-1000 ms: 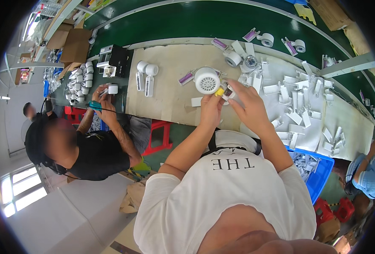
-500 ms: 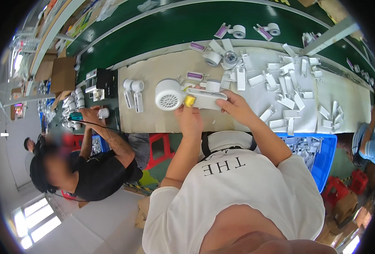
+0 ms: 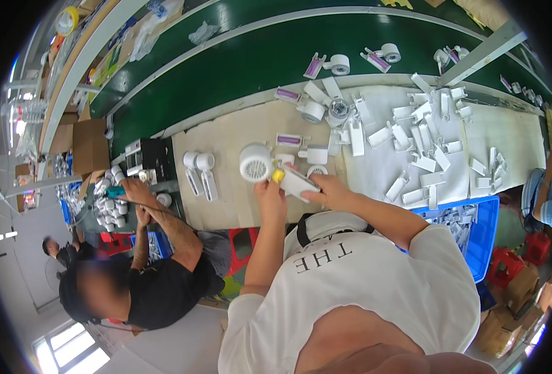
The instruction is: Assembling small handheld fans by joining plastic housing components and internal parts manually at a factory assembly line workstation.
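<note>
Near the worktop's front edge, the left hand (image 3: 269,192) pinches a small yellow tool (image 3: 278,176) against the white handle part (image 3: 297,182), which the right hand (image 3: 329,190) clasps from the other end. The round white fan head (image 3: 255,162) lies just beside them. Since the earlier frame, both hands sit nearer the body.

Beige workbench (image 3: 226,143), scattered white plastic housings (image 3: 422,140)

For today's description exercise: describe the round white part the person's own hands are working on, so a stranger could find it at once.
Start at the beige mat below the green conveyor belt. Just above the left hand sits a round white fan head with a grilled face. Unlike the flat white handle pieces scattered to the right, it is drum-shaped, beside a small yellow piece.
</note>
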Tool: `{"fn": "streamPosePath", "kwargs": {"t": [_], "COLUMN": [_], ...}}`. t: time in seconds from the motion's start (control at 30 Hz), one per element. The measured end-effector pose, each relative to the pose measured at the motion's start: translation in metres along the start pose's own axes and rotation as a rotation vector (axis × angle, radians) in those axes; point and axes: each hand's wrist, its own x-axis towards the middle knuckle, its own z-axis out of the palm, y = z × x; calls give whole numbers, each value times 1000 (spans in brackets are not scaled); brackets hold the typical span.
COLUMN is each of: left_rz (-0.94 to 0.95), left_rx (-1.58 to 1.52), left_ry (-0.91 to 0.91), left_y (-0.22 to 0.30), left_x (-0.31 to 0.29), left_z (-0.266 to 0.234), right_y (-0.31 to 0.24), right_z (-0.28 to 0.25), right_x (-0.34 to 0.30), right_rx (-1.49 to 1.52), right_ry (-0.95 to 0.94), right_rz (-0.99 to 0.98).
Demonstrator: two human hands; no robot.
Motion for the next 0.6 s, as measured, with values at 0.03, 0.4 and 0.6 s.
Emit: {"fn": "streamPosePath", "kwargs": {"t": [0.03,0.4,0.6], "left_rz": [11,496,-113], "left_rx": [11,1922,2196], "left_ry": [-1,143,103], "left_y": [-1,25,50], "left_x": [4,132,152], "left_z": [-9,-234,-179], "right_y": [1,41,109], "right_z": [-3,-183,-212], "right_x": [10,187,214], "right_rx": [-3,-847,-844], "right_ry": [8,507,374], "right_rz": [1,89,213]}}
